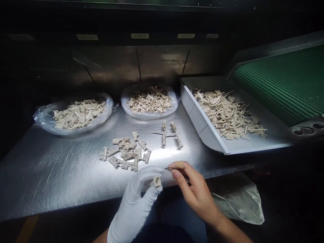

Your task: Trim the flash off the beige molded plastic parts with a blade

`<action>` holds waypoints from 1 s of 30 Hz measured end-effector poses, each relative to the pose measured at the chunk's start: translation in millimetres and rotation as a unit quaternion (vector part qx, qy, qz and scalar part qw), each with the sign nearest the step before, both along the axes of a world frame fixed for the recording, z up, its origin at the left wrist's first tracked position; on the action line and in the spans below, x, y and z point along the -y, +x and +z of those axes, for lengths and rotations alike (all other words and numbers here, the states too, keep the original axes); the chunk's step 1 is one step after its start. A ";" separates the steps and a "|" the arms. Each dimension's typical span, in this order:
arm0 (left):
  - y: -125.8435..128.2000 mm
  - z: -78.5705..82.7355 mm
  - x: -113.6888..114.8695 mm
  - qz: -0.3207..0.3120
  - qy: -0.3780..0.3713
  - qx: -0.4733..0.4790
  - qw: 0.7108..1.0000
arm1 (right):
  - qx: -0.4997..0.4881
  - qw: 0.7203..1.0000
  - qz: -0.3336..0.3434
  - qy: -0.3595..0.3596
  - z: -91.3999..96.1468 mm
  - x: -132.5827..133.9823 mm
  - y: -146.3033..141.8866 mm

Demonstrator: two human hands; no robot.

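My left hand (pixel 138 199), in a white glove, pinches a small beige plastic part (pixel 157 182) with its square, hollow end turned up toward me. Bare except for a tan wrap on one finger, my right hand (pixel 193 192) grips a small knife (pixel 168 169). The dark, pointed blade sticks out to the left, just above the part and apart from it; most of the handle is hidden by the fingers. Beyond my left hand lies a loose pile of similar beige parts (pixel 129 153). Parts still joined to thin sprues (pixel 164 135) lie on the metal table further right.
Two plastic-lined bowls, left (pixel 45 119) and middle (pixel 149 116), hold heaps of beige parts. A white tray (pixel 202 125) at right carries parts with sprues. Behind it slopes a green ribbed surface (pixel 286 77). A plastic bag (pixel 249 202) hangs below the table's front edge (pixel 63 206).
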State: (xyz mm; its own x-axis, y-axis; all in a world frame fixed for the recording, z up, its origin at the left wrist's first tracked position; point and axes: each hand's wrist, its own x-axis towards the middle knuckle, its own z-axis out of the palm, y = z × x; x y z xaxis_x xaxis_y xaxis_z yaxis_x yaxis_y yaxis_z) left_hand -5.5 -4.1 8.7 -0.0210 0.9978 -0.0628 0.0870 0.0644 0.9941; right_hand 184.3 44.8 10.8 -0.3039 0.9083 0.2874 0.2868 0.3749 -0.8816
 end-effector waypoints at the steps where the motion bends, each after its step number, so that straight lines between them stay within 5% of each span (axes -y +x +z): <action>1: 1.3 -0.2 -0.3 0.012 -0.023 0.017 1.000 | 0.011 1.000 -0.004 0.025 0.7 0.0 1.3; 9: 7.6 6.1 -1.1 0.020 -0.158 0.111 0.981 | 0.148 0.965 0.015 0.217 19.6 1.6 12.2; 20: 5.5 -1.4 2.8 0.031 -0.053 -0.041 0.997 | 0.287 0.876 0.019 0.387 62.4 5.7 2.9; 30: 3.2 -10.4 9.8 0.022 -0.037 -0.046 0.998 | 0.309 0.856 0.002 0.414 57.6 9.8 0.9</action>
